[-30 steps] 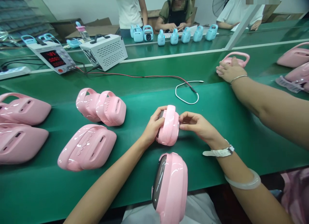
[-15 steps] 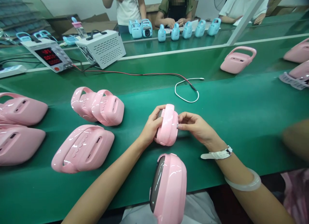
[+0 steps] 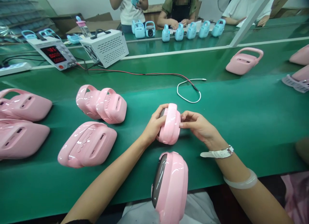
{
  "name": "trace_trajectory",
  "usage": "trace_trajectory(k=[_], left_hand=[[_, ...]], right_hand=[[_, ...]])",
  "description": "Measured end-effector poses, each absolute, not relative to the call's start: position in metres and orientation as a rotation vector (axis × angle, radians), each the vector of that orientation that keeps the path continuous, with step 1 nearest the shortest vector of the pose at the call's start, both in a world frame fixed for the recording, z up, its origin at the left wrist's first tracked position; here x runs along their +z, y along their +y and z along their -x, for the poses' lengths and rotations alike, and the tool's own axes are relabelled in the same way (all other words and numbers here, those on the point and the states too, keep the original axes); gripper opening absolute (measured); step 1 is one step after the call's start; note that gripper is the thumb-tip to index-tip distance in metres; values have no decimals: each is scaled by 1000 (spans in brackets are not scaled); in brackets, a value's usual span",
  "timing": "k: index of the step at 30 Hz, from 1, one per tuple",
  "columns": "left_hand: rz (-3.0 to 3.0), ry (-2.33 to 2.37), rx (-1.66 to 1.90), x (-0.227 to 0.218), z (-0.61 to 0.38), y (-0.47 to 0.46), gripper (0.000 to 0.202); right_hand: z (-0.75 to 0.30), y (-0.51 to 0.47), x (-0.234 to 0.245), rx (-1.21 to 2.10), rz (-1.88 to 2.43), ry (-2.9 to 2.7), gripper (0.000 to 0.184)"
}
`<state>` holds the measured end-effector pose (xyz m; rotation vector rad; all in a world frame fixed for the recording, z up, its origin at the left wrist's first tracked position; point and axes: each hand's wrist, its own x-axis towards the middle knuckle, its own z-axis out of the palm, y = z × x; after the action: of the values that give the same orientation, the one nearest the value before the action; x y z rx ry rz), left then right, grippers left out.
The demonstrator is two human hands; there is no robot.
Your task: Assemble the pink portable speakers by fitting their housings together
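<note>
My left grip grasps a rounded pink plastic device; I can't tell my right grip's hold, at its three o'clock; clear pink-collared bottle at eleven.

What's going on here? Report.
The person's left hand holds a glossy pink, rounded, plastic-looking device at a smooth green table; the right hand has bent fingers at the device's side; whether they pinch anything is unclear. A second, dark-fronted pink device is nearer the person. More pink devices lie to the left, and a thin white cable loops beyond the hands.
</note>
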<state>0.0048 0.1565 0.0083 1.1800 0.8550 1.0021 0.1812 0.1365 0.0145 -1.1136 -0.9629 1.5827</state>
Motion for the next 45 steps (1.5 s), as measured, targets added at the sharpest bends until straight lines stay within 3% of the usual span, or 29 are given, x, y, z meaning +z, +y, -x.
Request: trace_trajectory(k=[8, 11, 13, 18, 19, 22, 24, 28, 33, 42, 45], left_hand=[[-1121, 823, 1030, 9, -10, 155, 40], [-1148, 855, 1055, 6, -11, 155, 40], [-1162, 881, 1053, 4, -11, 155, 40], [-1146, 889, 1020, 3, -11, 157, 35], [-1143, 877, 1032, 3, -11, 157, 34], [-1132, 835, 1052, 0, -11, 160, 30], [-1126, 803, 1049, -2, -12, 161, 28], [-1115, 782, 1049, -2, -13, 161, 23], [-1116, 801, 1022, 4, -10, 157, 35], [-1090, 827, 1047, 6, -12, 157, 38], [-1096, 847, 1058, 6, -12, 157, 34]], right_hand=[[-190, 134, 18, 1521, 1291, -1051, 50], [-199, 147, 36, 1280, 1307, -1038, 51], [-190, 161, 63, 1109, 1208, -1093, 43], [-92, 200, 144, 944, 845, -2085, 15], [-65, 208, 154, 815, 773, -2337, 17], [0, 233, 160, 218, 617, -2997, 46], [25, 244, 151, 131, 684, -3080, 48], [27, 247, 133, 89, 795, -3058, 38], [-21, 248, 136, 39, 987, -2967, 25], [-96, 264, 133, 142, 1468, -2850, 22], [-90, 277, 151, 387, 1465, -2935, 36]])
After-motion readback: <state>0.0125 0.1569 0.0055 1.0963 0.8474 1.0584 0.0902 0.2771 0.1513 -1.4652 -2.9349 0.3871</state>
